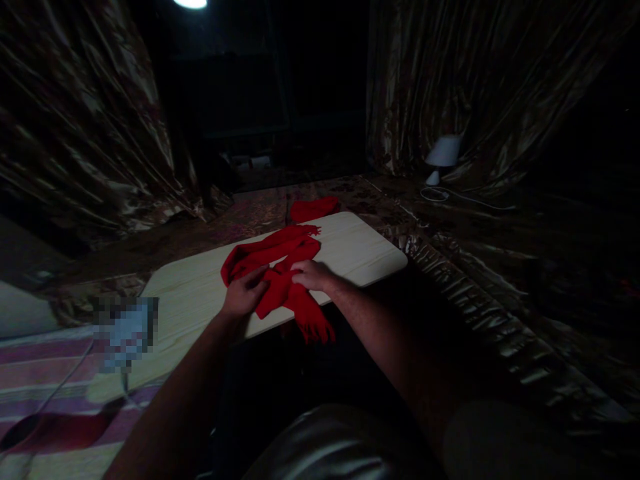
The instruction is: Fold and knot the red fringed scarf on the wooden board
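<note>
A red knitted scarf (pixel 274 288) with fringed ends lies loosely looped on a pale wooden low table (pixel 370 248). One fringed end hangs over the table's near edge; the other lies toward the far side. My left hand (pixel 244 295) is at the scarf's left part, thumb and fingers on either side of a fold. Closed on the cloth, my right hand (pixel 311 275) pinches the scarf just above its hanging end. Dim light partly hides the fingertips of both hands.
Behind the table lies another red cloth item (pixel 314 209). A white lamp (pixel 444 152) with a coiled cord stands at the back right. At left are a blurred-out device (pixel 126 333) and a striped cloth (pixel 50 377). Patterned curtains (pixel 90 100) hang behind.
</note>
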Demonstrator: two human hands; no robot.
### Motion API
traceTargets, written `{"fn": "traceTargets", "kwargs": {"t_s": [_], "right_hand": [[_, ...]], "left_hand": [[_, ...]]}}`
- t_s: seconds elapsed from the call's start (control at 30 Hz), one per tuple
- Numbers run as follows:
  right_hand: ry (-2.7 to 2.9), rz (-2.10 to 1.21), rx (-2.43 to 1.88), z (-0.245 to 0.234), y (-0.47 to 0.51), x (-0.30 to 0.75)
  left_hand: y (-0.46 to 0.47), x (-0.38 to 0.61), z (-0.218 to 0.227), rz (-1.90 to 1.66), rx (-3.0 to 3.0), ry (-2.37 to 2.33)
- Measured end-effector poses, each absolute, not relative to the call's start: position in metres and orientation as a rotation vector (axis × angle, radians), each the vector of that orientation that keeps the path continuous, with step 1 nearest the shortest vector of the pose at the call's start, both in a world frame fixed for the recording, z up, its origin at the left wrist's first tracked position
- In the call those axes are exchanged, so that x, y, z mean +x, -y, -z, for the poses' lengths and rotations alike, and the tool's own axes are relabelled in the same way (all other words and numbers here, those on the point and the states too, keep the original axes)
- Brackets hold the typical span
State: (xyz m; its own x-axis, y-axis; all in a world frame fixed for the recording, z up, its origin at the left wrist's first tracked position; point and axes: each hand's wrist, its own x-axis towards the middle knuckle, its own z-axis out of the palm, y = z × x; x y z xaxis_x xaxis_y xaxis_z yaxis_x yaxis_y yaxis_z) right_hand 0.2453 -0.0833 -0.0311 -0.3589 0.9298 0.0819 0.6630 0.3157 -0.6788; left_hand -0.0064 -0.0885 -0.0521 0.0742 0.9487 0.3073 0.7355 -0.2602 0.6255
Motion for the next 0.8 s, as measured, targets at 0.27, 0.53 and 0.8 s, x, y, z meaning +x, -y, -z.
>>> {"fn": "traceTargets", "kwargs": {"t_s": [0.27, 0.53, 0.8], "right_hand": [[2.083, -0.777, -1.431, 0.03, 0.084, 0.248], [1.866, -0.887, -1.427, 0.033, 0.082, 0.251], [1.519, -0.892, -1.354, 0.046, 0.068, 0.251]], "left_hand": [[0.074, 0.002, 0.058, -1.066, 1.744, -1.415], [0.078, -0.01, 0.051, -1.676, 0.908, -1.071], [0.074, -0.036, 0.049, -1.723, 0.675, -1.007]]}}
